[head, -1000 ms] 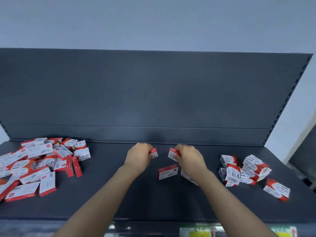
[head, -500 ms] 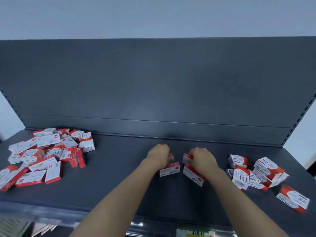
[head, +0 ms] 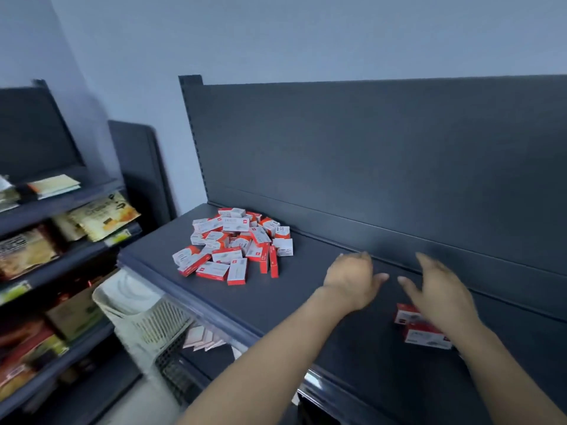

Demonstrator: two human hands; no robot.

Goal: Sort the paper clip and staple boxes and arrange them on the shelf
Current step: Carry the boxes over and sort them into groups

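— Two boxes [head: 422,331], near right, just under right hand [head: 438,289], fingers spread, empty?
— Yes. Main pile [head: 236,243] lies far left on shelf [head: 276,305]; left hand [head: 349,283] nearer, curled, contents cannot be told.

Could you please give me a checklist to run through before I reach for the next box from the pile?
1. Left hand free: ok, no box shows in it.
2. Right hand free: ok, fingers spread above the two set-down boxes.
3. Set-down boxes lying on the shelf: ok, partly hidden.
4. Pile in view at the shelf's left end: ok.
5. Shelf between hands and pile bare: ok.
6. Box labels readable for sorting: cannot tell, blurred.
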